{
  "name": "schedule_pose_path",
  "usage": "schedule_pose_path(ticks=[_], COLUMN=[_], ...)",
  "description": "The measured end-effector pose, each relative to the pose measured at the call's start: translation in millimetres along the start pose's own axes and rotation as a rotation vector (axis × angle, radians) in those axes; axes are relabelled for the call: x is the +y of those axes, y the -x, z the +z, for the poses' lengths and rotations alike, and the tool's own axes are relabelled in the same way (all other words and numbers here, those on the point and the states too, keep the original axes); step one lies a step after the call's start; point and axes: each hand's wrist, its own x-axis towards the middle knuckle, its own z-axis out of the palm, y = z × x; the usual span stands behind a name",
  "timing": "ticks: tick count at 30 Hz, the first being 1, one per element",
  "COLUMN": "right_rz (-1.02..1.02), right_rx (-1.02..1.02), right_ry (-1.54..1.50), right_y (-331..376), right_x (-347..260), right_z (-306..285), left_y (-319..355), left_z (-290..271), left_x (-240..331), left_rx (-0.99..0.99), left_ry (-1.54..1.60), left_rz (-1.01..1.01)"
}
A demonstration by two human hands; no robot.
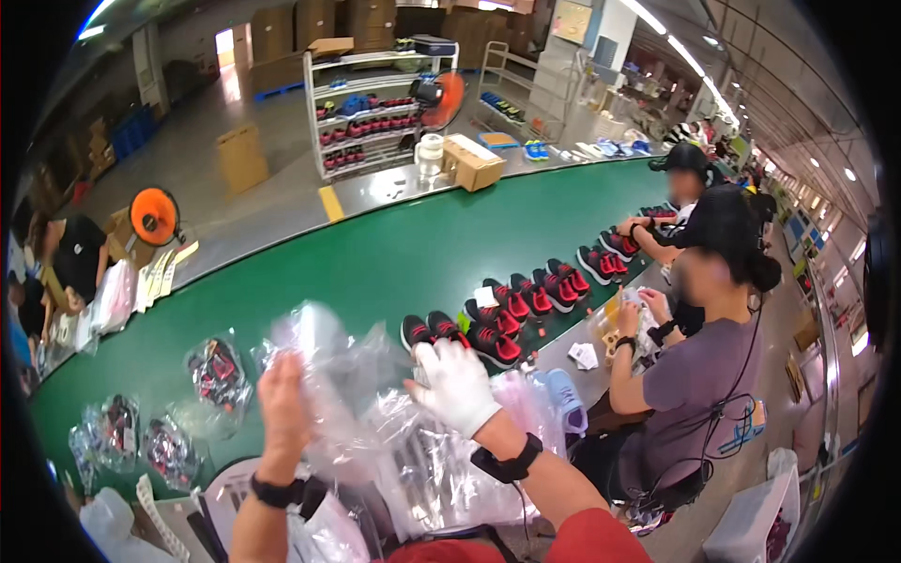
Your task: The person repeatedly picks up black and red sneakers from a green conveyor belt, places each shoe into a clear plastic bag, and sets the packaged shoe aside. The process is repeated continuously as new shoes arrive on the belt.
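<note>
Left hand [284,402]: bare, raised over the near side of the green belt [404,235], fingers curled shut on the edge of a clear bag [328,349].
Clear bag: thin, crumpled and see-through, spread between the 2 hands above the belt, blurred along its top.
Right hand [455,387]: in a white glove [469,405], at the near side of the nearest shoes [443,325] — whether it grips a shoe or only rests there, I cannot tell.
Nearest shoes: 2, black with red laces, side by side on the belt just beyond the glove.
Shoe row [532,294]: more black and red shoes along the belt's near edge, running off to the right; a white slip [485,297] lies on top.
Wrists: 1 black band on each.
Plastic pile [432,474]: clear, glossy bags below the hands, in front of the body.
Pale blue shoe [566,402]: right of the pile.
Bagged shoes [218,372]: dark bundles in clear plastic on the belt, left of the left hand.
Co-worker [704,342]: grey-purple top, seated at right, both hands raised — what they hold is unclear.
Far side: a white rack [371,122] with shoes, a cardboard box [472,161] and 2 orange fans [153,216].
</note>
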Motion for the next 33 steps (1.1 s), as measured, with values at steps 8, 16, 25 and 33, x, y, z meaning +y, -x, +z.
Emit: schedule_pose_path(ticks=[8,16,25,33], right_rz=[-0.331,-0.257,-0.374,0.162], right_rx=[-0.517,-0.405,-0.778,-0.488], right_ry=[-0.073,0.025,-0.338,-0.448], right_y=[3,-11,-30,-70], right_x=[-16,-5,-52,126], right_z=[90,121,97,47], left_y=[55,94,-39,-44], left_z=[31,-9,-29,5], left_x=[14,26,15,29], left_rx=[-0.765,-0.947,-0.141,-0.086], left_ry=[-0.5,-0.859,-0.782,-1.025], left_rz=[0.448,-0.064,0.421,0.609])
